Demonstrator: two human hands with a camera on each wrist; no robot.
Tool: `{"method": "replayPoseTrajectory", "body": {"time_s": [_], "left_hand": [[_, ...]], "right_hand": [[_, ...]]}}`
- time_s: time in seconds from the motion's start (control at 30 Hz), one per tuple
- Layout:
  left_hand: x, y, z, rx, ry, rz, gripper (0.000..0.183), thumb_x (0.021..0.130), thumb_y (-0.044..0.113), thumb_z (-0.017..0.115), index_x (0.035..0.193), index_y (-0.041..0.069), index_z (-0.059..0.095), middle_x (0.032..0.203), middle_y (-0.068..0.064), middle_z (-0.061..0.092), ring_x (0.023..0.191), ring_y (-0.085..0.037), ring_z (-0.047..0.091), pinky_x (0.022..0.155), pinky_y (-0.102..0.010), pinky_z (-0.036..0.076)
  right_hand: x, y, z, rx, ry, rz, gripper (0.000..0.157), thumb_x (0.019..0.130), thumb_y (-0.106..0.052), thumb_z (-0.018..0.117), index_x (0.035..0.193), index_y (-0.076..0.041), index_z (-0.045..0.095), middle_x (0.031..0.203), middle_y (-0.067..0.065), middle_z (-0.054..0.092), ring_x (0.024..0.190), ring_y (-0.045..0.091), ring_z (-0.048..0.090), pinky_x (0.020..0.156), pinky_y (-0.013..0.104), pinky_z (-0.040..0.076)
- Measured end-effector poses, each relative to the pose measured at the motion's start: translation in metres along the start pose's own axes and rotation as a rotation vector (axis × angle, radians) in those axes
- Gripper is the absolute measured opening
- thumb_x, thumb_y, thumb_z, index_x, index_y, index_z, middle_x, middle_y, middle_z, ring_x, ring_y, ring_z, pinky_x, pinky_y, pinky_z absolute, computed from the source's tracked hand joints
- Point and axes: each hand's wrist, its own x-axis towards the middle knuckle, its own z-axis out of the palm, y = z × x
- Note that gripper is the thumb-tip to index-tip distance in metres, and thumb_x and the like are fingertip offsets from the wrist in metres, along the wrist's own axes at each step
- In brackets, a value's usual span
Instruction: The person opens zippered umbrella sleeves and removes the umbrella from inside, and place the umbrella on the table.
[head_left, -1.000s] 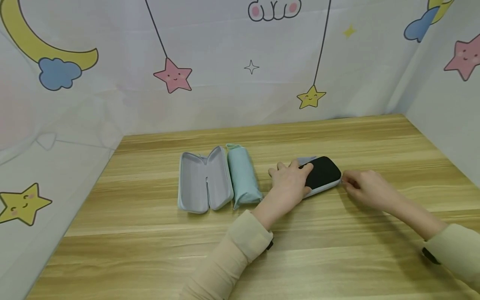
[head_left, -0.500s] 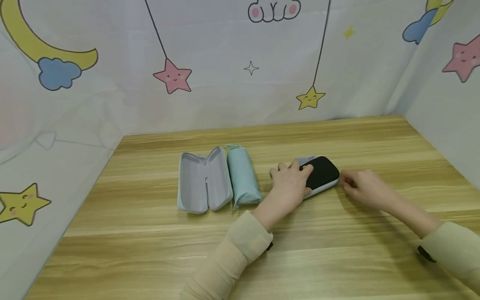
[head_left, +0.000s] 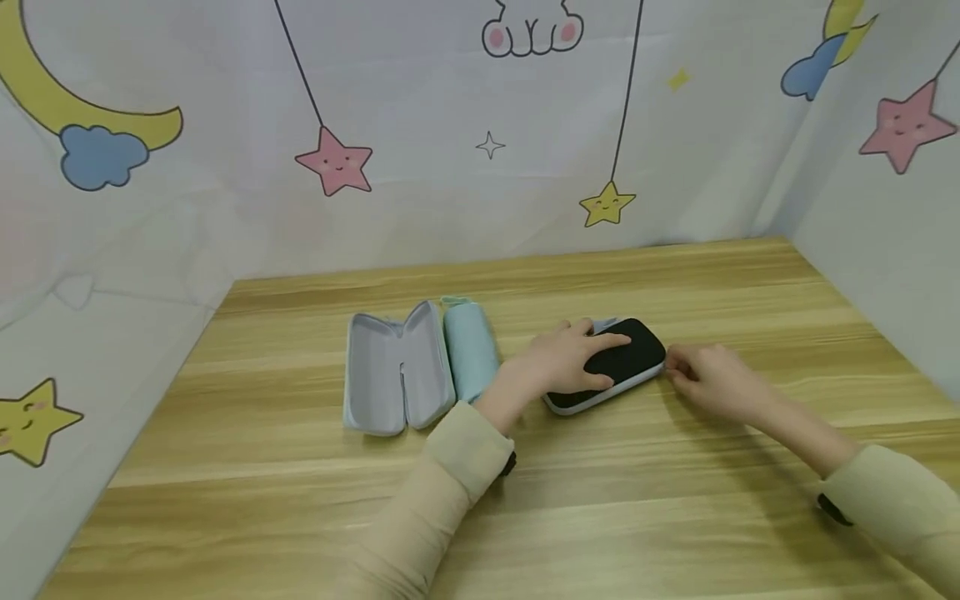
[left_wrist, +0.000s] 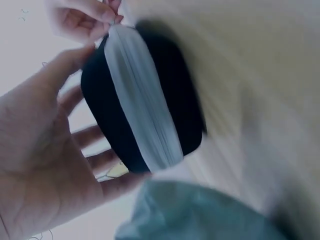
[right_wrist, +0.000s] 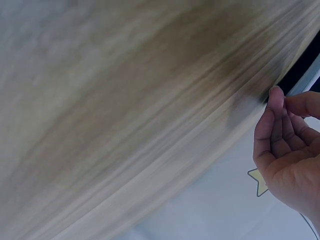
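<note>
A black zip case (head_left: 626, 354) with a pale grey zipper band (left_wrist: 142, 100) lies at a slant on the table, right of centre in the head view. My left hand (head_left: 566, 360) rests on its top with fingers spread, and the thumb lies along the near side. In the left wrist view the same hand (left_wrist: 45, 150) is beside the case, fingers extended. My right hand (head_left: 712, 379) pinches at the case's right end. The left wrist view shows its fingertips on a small zipper pull (left_wrist: 114, 21); in the right wrist view that pull is hidden behind the fingers.
Left of the case lies a light teal cylindrical cloth bundle (head_left: 471, 346) with a loop, partly behind my left forearm. Beside it stands an open, hinged grey-lined case (head_left: 375, 375). A white printed curtain (head_left: 420, 225) borders the wooden table (head_left: 600, 525).
The left hand has shifted on the black case, its fingers now more spread, and the case's near left end is uncovered. The right hand keeps its pinch. The head view has moved slightly.
</note>
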Motion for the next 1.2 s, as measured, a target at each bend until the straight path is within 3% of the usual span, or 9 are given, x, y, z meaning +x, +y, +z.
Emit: {"method": "replayPoseTrajectory", "body": {"time_s": [0.13, 0.27, 0.67, 0.97, 1.2], "left_hand": [[0.003, -0.007, -0.003, -0.025, -0.042, 0.058, 0.058, 0.096, 0.046, 0.051, 0.149, 0.043, 0.027, 0.151, -0.006, 0.034, 0.136, -0.032, 0.039, 0.103, -0.042, 0.044], [0.004, -0.011, -0.003, -0.035, -0.063, 0.074, 0.058, 0.096, 0.044, 0.052, 0.149, 0.042, 0.029, 0.150, -0.006, 0.035, 0.134, -0.028, 0.044, 0.104, -0.039, 0.043], [0.006, -0.009, -0.002, -0.005, -0.030, 0.080, 0.060, 0.093, 0.040, 0.055, 0.148, 0.043, 0.031, 0.143, -0.004, 0.043, 0.116, -0.016, 0.054, 0.095, -0.033, 0.047], [0.008, -0.001, 0.001, 0.091, -0.001, 0.076, 0.058, 0.094, 0.044, 0.054, 0.148, 0.045, 0.030, 0.150, -0.005, 0.038, 0.132, -0.017, 0.048, 0.094, -0.033, 0.049], [0.009, 0.003, 0.001, 0.088, 0.008, 0.047, 0.058, 0.094, 0.044, 0.054, 0.147, 0.046, 0.030, 0.154, -0.003, 0.034, 0.138, -0.018, 0.042, 0.092, -0.034, 0.049]], "right_hand": [[0.001, -0.002, 0.002, -0.003, -0.020, 0.018, 0.012, 0.084, 0.000, 0.063, 0.078, -0.010, 0.060, 0.062, -0.007, 0.055, 0.056, 0.003, 0.043, 0.052, 0.020, 0.036], [0.003, -0.004, 0.005, 0.003, -0.026, 0.024, 0.011, 0.084, 0.000, 0.063, 0.078, -0.010, 0.060, 0.063, -0.007, 0.055, 0.056, 0.004, 0.043, 0.053, 0.020, 0.037], [0.002, -0.003, 0.005, 0.014, -0.018, 0.036, 0.008, 0.084, 0.000, 0.063, 0.081, -0.008, 0.063, 0.066, -0.005, 0.060, 0.058, 0.004, 0.046, 0.053, 0.021, 0.038], [0.002, -0.002, 0.003, 0.030, -0.037, 0.076, 0.004, 0.087, -0.004, 0.063, 0.085, 0.000, 0.063, 0.070, -0.001, 0.064, 0.060, 0.006, 0.050, 0.053, 0.022, 0.040], [0.001, -0.001, 0.002, 0.024, -0.024, 0.069, 0.005, 0.087, -0.004, 0.062, 0.084, 0.000, 0.063, 0.069, -0.001, 0.064, 0.059, 0.006, 0.049, 0.053, 0.021, 0.039]]}}
